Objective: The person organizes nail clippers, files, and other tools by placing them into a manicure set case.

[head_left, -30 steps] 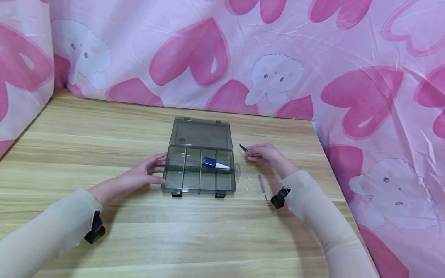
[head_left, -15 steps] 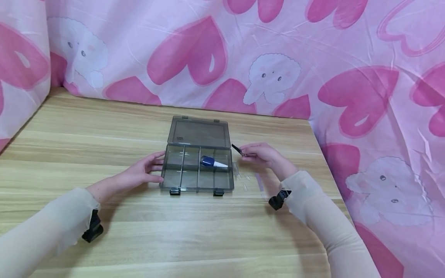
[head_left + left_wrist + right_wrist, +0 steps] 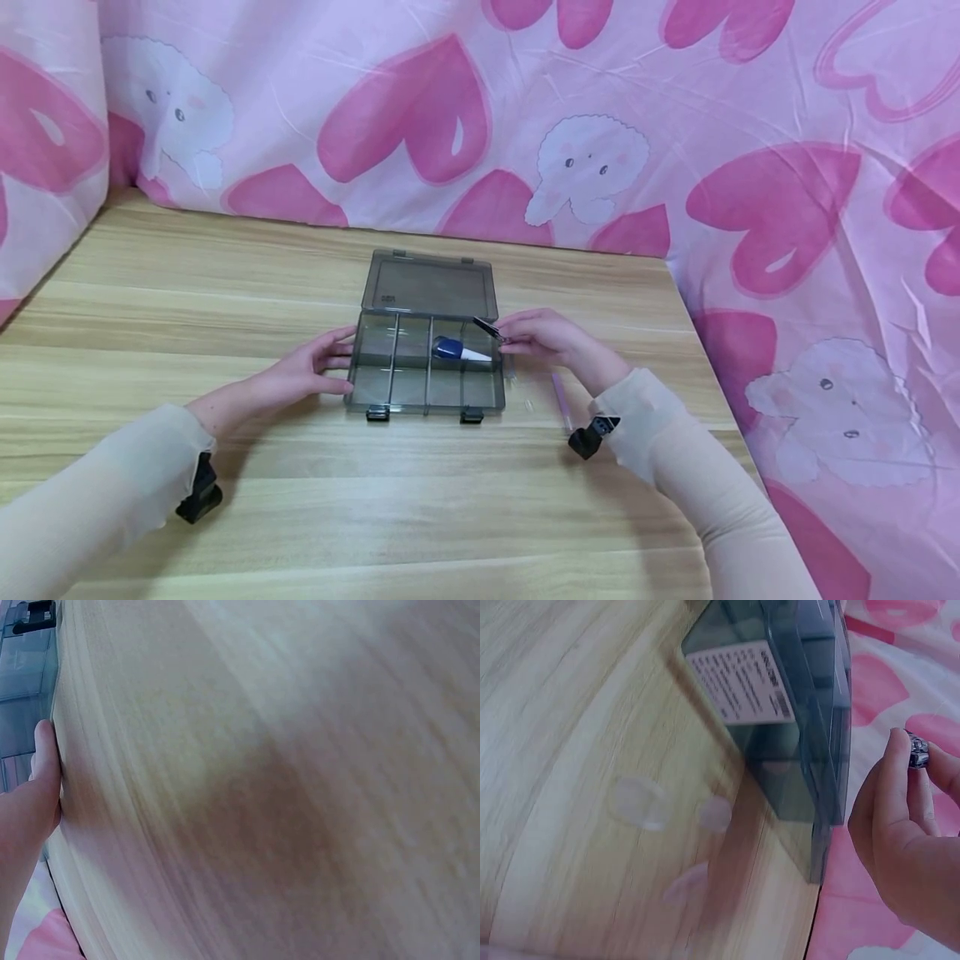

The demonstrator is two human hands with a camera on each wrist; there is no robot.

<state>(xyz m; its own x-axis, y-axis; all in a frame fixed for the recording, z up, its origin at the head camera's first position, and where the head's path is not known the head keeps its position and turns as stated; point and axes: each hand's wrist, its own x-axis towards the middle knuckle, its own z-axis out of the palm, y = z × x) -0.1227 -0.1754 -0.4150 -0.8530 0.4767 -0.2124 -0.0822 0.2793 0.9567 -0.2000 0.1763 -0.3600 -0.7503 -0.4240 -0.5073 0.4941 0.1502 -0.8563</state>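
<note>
A smoky grey compartment box (image 3: 372,387) lies on the wooden table with its lid (image 3: 431,283) folded back. Inside, a dark blue nail polish bottle (image 3: 447,348) with a white cap lies on its side across the back compartments. My left hand (image 3: 303,372) rests against the box's left wall, fingers extended and thumb near the front corner. With thumb and fingers, my right hand (image 3: 551,337) pinches a small silver nail clipper (image 3: 918,751). In the head view the clipper's tip reaches over the back right compartment. Much of the clipper is hidden by the fingers.
Right of the box lie several small clear pieces (image 3: 639,802) and a thin purple strip (image 3: 561,400). Two black latches (image 3: 378,413) stick out at the box's front edge. A pink patterned cloth (image 3: 420,117) hangs behind the table and along both sides.
My right hand has moved left with the nail clipper, from beside the box to over its right edge. The left hand has stayed at the box's left wall.
</note>
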